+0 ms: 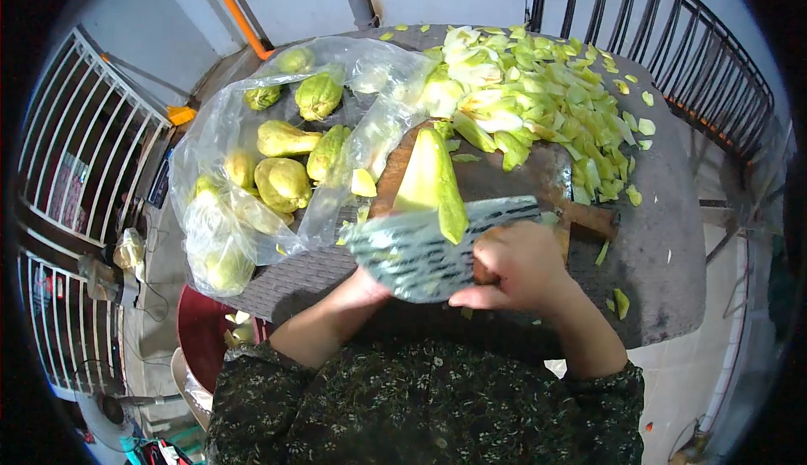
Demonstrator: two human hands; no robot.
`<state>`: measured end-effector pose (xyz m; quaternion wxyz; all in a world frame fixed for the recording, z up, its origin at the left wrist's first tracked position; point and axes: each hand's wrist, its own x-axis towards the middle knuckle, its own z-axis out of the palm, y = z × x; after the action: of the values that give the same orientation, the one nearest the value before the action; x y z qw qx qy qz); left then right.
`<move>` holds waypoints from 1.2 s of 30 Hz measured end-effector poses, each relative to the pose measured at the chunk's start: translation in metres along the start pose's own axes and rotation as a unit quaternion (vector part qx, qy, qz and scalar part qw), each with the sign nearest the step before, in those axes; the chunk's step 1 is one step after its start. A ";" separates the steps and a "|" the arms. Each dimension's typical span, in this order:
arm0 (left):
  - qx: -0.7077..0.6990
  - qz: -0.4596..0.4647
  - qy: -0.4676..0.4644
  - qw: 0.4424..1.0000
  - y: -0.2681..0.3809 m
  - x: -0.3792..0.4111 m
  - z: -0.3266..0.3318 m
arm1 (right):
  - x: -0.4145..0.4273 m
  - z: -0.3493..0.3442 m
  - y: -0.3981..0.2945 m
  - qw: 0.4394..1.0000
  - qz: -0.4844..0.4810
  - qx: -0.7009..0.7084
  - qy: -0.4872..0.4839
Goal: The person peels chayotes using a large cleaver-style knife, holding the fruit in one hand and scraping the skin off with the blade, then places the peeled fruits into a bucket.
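My right hand (520,266) grips the wooden handle (484,269) of a broad knife (410,260), whose wide blade is streaked with dark marks and somewhat blurred. A partly peeled chayote (419,172) points away from me, its lower end behind the blade. On the blade's upper edge lies a green strip of peel (452,213), against the chayote's right side. My left hand (371,285) is at the chayote's lower end, with its fingers mostly covered by the blade. Beneath is a wooden cutting board (504,181).
Several unpeeled chayotes (282,184) lie in a clear plastic bag (208,131) at the left. A heap of peelings (555,106) spreads across the table (668,257) at the back right. A dark red tub (195,332) stands below the table's left front edge. Black railings (681,43) rise behind.
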<state>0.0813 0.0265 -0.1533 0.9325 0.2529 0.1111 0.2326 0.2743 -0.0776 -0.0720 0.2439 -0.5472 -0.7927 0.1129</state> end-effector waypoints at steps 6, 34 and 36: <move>-0.014 0.028 0.005 1.000 -0.009 0.008 -0.023 | 0.006 0.008 0.009 0.995 0.090 -0.018 -0.024; 0.125 0.015 0.080 0.989 0.000 0.002 0.023 | 0.007 -0.005 0.036 0.963 0.248 -0.068 0.075; 0.117 0.027 0.032 0.992 -0.010 0.002 0.017 | -0.006 -0.022 0.091 0.905 0.371 -0.067 0.196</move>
<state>0.0924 0.0132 -0.1442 0.8857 0.3559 0.1606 0.2512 0.3611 -0.0507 -0.0955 0.2975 -0.8279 -0.4743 0.0328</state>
